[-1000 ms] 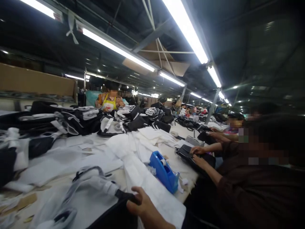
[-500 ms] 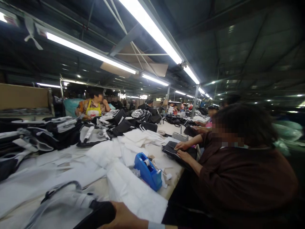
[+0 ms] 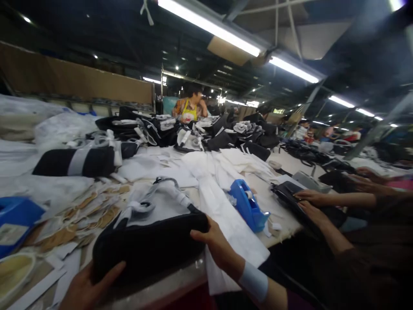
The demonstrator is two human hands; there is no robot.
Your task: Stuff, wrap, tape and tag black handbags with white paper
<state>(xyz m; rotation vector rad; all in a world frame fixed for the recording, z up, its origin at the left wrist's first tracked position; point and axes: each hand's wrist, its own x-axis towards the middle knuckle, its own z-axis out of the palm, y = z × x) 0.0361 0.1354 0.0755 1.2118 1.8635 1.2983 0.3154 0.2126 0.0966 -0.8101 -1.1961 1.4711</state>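
The black bag (image 3: 151, 245) lies with wrapped handle (image 3: 183, 199) pointing away.

So my bag (image 3: 150, 245) is at the table's (image 3: 285, 219) near edge, tape dispenser (image 3: 248, 206) to its right by the right edge, tub (image 3: 32, 263) off left, loose strips (image 3: 68, 275) between tub and bag. Bag pile (image 3: 221, 137) toward the far edge, co-worker (image 3: 189, 113) behind that.

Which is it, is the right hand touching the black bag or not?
Touching: in the head view, the right hand grips the black bag, thumb on its side.
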